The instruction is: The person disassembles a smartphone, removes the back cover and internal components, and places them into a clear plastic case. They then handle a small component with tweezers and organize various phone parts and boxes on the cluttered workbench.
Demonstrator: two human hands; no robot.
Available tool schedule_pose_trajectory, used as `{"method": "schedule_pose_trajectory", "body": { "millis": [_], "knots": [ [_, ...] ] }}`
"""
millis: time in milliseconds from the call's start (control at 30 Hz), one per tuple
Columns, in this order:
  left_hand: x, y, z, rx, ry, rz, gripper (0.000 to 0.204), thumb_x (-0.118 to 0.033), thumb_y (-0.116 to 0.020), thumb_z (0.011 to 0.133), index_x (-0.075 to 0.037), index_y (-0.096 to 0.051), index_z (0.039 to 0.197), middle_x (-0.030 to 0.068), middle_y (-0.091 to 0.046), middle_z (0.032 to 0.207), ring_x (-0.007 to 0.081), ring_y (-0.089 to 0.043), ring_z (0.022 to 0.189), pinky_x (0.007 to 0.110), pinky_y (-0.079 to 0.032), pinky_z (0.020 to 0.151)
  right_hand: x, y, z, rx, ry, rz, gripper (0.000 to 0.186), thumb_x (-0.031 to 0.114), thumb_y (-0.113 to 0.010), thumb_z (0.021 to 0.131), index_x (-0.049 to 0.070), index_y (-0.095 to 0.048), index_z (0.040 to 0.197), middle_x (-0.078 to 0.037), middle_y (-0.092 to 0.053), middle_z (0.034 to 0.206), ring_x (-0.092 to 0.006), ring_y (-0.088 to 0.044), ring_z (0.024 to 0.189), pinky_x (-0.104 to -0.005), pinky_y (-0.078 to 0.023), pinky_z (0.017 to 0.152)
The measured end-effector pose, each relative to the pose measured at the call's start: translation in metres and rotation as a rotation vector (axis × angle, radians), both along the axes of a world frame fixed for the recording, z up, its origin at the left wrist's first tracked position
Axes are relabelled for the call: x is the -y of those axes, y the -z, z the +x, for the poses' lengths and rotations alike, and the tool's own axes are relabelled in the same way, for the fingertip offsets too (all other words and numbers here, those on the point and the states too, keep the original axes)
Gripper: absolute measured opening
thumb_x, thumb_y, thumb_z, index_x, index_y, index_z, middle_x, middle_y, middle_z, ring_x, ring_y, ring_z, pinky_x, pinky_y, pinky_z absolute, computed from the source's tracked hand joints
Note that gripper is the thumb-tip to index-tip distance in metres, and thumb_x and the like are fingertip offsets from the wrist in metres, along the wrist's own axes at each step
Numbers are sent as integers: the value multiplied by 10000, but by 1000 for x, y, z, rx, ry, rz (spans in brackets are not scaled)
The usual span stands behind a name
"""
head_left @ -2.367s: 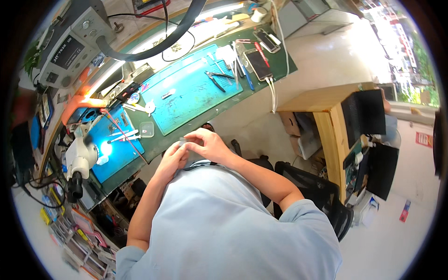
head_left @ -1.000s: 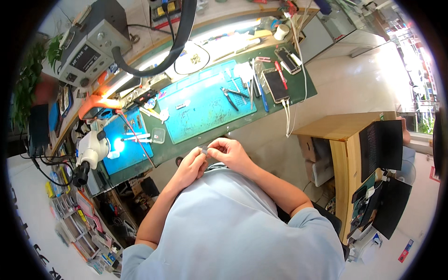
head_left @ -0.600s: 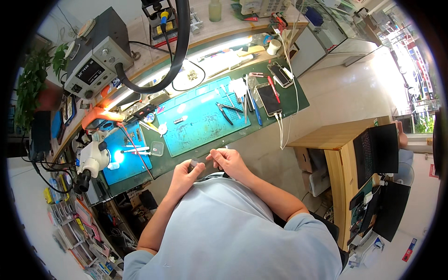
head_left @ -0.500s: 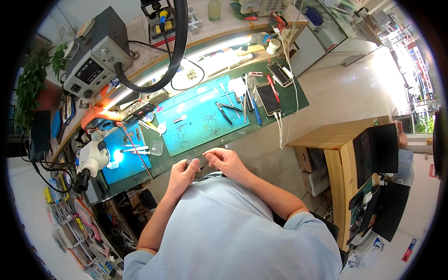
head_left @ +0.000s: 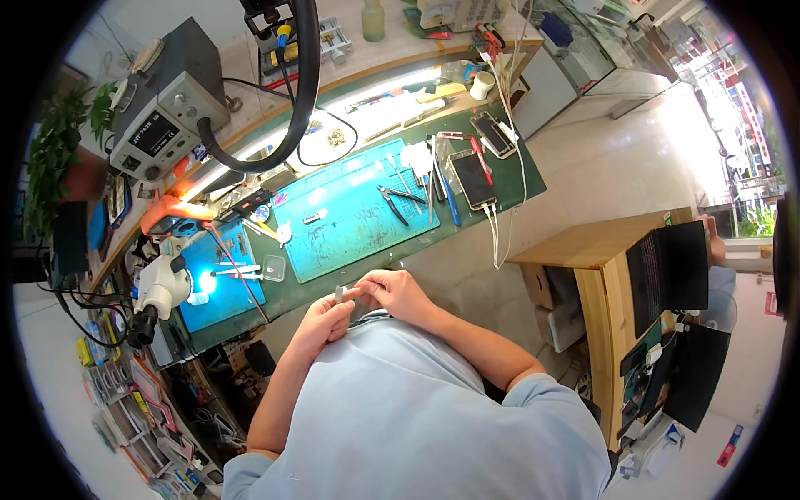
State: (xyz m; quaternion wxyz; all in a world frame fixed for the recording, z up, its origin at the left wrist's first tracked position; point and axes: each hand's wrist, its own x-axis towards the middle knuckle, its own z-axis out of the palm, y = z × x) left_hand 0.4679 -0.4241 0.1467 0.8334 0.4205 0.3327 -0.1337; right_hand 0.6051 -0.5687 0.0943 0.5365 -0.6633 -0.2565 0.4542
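My left hand (head_left: 327,321) is closed on a small grey object (head_left: 339,294) that stands up between its fingers, in front of my body below the bench edge. My right hand (head_left: 392,293) is just to its right, with fingers pinched at the extended tip of a left finger; whether anything is between them is too small to make out. Beyond my hands lies a blue mat (head_left: 333,242) with pliers (head_left: 392,206) and several slim tools. Two phones (head_left: 472,179) lie at the bench's right, one with white cables.
A microscope (head_left: 167,287) stands at left over a lit smaller mat (head_left: 212,304). A grey powered unit (head_left: 162,112) with a black hose is at back left. A wooden desk (head_left: 600,287) with laptop and screens and an office chair are at right. A shelf (head_left: 137,417) is at lower left.
My hands were together, drew slightly apart about half a second ago, and have now met again. The grey object in my left hand now sticks up more visibly.
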Motion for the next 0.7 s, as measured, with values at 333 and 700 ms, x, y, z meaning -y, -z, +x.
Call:
{"method": "schedule_pose_trajectory", "body": {
  "millis": [333, 700],
  "knots": [
    [1, 36, -13, 3, 54, 331, 194, -205, -444, 1022, -52, -560, 1051, -20, -534, 764, 53, -483, 664, 199, -386, 582, 23, 21, 20, 213, -6, -127, 210, 193, -620, 902, 23, -696, 999, -134, -682, 998, -242, -652, 914, -326, -512, 797],
    [-2, 40, 1, 124, 101, 630, 163, -106, -675, 892, 17, -662, 999, -2, -633, 788, 67, -596, 751, 225, -490, 702, -6, -3, 6, 104, -6, 154, 177, 118, -679, 877, -7, -677, 1002, -78, -686, 931, -136, -670, 810, -268, -546, 725]
  ]
}}
